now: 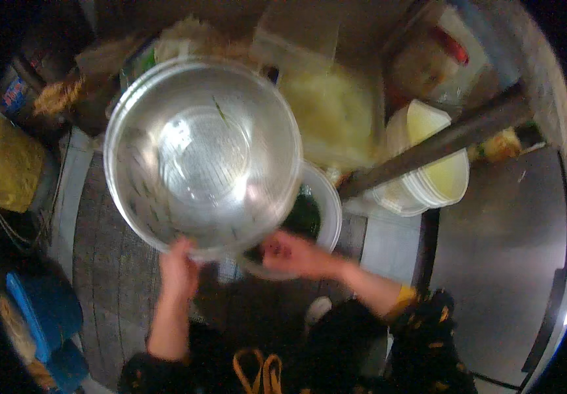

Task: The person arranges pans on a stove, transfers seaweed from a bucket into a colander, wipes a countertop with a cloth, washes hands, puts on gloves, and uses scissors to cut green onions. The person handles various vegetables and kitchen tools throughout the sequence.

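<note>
My left hand [180, 268] grips the near rim of a large, shiny metal bowl [204, 157], its thumb over the edge. The bowl is tilted so that its inside faces me, with a few thin green shreds stuck to the wall and bottom. Close by its lower right rim is my right hand [288, 253], blurred, its fingers curled; whether they hold or touch anything cannot be told. Partly hidden behind the bowl and this hand, a round white tub [332, 212] stands low down, with dark green matter [305, 212] inside.
Stacked white buckets [402, 194] stand right of the tub, beneath a slanting dark bar [426, 140]. Farther right is a metal panel [500, 246]. A clear container with pale yellowish contents [333, 113] lies beyond the tub. Blue plastic containers [49, 315] are at lower left, a yellow block [12, 165] above.
</note>
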`<state>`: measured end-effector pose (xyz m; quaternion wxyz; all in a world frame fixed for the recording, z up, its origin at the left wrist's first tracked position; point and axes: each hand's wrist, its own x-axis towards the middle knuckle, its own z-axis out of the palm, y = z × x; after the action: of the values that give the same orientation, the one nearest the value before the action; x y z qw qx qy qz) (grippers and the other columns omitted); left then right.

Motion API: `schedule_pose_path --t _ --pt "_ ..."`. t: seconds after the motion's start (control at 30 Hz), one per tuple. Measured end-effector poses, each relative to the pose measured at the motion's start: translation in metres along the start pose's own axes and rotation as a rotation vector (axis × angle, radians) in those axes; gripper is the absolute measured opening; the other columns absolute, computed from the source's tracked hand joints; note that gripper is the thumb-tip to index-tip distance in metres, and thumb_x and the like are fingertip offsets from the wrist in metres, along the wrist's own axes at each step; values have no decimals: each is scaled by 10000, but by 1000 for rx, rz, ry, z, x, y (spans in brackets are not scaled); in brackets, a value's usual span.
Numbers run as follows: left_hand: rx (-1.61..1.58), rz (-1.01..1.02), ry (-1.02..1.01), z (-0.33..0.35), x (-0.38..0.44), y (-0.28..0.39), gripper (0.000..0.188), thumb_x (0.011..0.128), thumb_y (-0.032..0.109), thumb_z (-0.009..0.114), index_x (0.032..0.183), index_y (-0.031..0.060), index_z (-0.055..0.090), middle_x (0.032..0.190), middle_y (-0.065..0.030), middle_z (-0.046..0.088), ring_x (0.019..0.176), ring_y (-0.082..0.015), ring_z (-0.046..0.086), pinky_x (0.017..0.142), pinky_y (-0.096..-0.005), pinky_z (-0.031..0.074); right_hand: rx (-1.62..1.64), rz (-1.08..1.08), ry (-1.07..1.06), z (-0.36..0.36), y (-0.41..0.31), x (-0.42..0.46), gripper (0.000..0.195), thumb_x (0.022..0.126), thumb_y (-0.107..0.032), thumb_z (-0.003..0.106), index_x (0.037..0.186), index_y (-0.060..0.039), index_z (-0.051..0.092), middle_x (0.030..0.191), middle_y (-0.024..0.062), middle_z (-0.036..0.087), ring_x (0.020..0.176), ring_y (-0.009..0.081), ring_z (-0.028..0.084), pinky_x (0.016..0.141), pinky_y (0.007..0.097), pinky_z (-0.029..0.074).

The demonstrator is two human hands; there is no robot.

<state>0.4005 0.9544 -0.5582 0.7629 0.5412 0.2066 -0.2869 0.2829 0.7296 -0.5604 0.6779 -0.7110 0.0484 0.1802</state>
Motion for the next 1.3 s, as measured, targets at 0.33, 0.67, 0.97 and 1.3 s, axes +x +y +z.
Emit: schedule_pose_path --t 0.33,0.67,0.97,1.3 --pt "-236 360 86 -22 -2 56 327 765 40 482 1053 -105 430 1000 -164 523 885 -283 566 688 -411 548 -1150 101 20 -25 28 29 662 679 -317 679 1270 -208 401 1338 112 305 1143 314 390 841 461 410" --pt "-150 260 58 -16 -25 57 339 754 85 492 1044 -84 449 1051 -167 523 864 -282 578 684 -380 557 -1425 349 -137 9 38 89 778 671 -306 697 1327 -369 283 1447 72 67 1281 443 124 844 721 258" --pt "-109 156 -87 -11 -32 40 367 745 89 492 1062 -90 452 1058 -160 535 864 -280 590 715 -390 540 -1047 357 59 -13 67 98 635 672 -155 618 1271 -187 409 1265 226 396 1020 351 525 835 401 454" --pt "143 265 -92 -15 -16 29 433 720 93 536 1118 -37 427 1047 -127 525 901 -238 542 753 -352 460 -137 332 496 -18 -72 17 489 635 -76 629 1089 53 501 902 102 585 810 155 536 730 285 442"
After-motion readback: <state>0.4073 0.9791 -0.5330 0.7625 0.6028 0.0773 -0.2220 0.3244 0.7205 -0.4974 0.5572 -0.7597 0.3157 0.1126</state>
